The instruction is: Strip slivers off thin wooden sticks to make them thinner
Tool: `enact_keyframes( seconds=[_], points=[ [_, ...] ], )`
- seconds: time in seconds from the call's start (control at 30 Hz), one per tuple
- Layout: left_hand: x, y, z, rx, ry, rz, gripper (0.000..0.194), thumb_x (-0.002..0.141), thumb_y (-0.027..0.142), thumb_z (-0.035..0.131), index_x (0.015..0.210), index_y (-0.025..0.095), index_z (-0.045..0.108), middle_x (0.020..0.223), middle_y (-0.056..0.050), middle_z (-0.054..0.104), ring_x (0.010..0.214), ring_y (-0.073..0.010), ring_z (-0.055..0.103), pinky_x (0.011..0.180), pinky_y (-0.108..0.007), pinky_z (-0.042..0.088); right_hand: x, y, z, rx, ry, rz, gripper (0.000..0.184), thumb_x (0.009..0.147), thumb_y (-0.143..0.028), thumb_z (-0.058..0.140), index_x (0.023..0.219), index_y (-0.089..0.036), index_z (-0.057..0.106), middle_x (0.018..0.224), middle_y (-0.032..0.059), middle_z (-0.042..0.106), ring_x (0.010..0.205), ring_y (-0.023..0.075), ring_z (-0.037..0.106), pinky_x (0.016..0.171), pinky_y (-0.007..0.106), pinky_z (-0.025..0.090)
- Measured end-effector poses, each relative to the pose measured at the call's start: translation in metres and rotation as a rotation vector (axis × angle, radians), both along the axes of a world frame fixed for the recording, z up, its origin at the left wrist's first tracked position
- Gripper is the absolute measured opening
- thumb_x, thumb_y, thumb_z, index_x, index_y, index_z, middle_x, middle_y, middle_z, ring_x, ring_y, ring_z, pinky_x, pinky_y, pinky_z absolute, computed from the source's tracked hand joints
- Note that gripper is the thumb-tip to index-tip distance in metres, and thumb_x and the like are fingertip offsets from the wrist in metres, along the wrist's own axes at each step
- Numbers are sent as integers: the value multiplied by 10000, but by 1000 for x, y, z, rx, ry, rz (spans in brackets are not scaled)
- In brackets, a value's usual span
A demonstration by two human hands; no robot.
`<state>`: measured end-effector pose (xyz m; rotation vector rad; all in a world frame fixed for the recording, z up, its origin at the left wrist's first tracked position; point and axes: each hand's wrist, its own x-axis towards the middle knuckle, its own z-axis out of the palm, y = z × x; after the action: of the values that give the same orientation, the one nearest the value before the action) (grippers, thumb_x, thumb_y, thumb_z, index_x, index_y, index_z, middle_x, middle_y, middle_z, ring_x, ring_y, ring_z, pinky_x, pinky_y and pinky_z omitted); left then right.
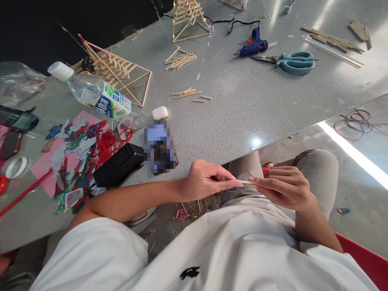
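Observation:
A short pale wooden stick (246, 182) spans the gap between my hands, above my lap. One end is pinched between the thumb and fingers of my left hand (207, 180). My right hand (281, 185) grips the other end, its fingers partly curled. On the table above lie a small group of short sticks (186, 93) and a larger pile of sticks (181, 60). A stick-built pyramid frame (145, 87) leans at the left, and another pyramid frame (188, 20) stands at the back.
A phone (160, 149), a white earbud case (160, 113) and a black case (119, 165) lie near my left arm. Scissors (294, 62) and a blue glue gun (254, 43) lie farther back. A plastic bottle (91, 91) rests beside coloured scraps (75, 149). The table edge (285, 135) runs diagonally.

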<state>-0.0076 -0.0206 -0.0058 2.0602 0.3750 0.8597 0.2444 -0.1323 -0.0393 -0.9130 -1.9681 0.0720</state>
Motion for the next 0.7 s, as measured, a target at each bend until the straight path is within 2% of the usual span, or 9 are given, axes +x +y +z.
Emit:
enact_keyframes(
  seconds=[0.13,0.2,0.3,0.4,0.5,0.7],
  points=[
    [2,0,-2,-46,-34,39,302,867,329,967,765,129,765,497,73,608,439,-23,422,435,-137,328,0,0,0,-3,23,0,355,958,-26,784,1291,-143,743,635,-62,582,509,116,425,529,311,356],
    [2,0,-1,-91,-19,32,343,863,361,968,763,128,737,515,57,641,433,-26,465,426,-123,355,0,0,-1,-7,39,3,357,955,-26,787,1288,-147,747,630,-65,578,504,114,414,525,311,352],
    [1,3,1,-130,34,-63,269,942,363,902,950,111,809,634,-10,771,480,-58,612,486,-127,488,1,0,-1,-11,53,9,346,950,-25,790,1272,-145,753,627,-65,574,506,114,416,523,311,350],
    [1,7,2,-84,63,-211,223,1057,297,772,1147,109,852,782,-72,857,621,-109,770,630,-162,612,2,1,-3,-18,62,15,330,950,-32,794,1261,-140,760,631,-64,570,508,113,427,525,307,355],
    [0,9,2,-52,78,-264,199,1074,263,744,1132,126,876,784,-71,862,643,-124,799,663,-175,635,2,3,-4,-21,74,25,316,958,-39,785,1256,-143,765,631,-65,570,504,112,433,527,303,359],
    [0,8,7,-44,63,-186,152,1035,248,796,1011,137,898,711,-43,835,560,-93,738,571,-154,562,2,3,-5,-53,80,17,341,984,-84,773,1303,-204,763,620,-67,592,486,112,451,525,303,360]
  ],
)
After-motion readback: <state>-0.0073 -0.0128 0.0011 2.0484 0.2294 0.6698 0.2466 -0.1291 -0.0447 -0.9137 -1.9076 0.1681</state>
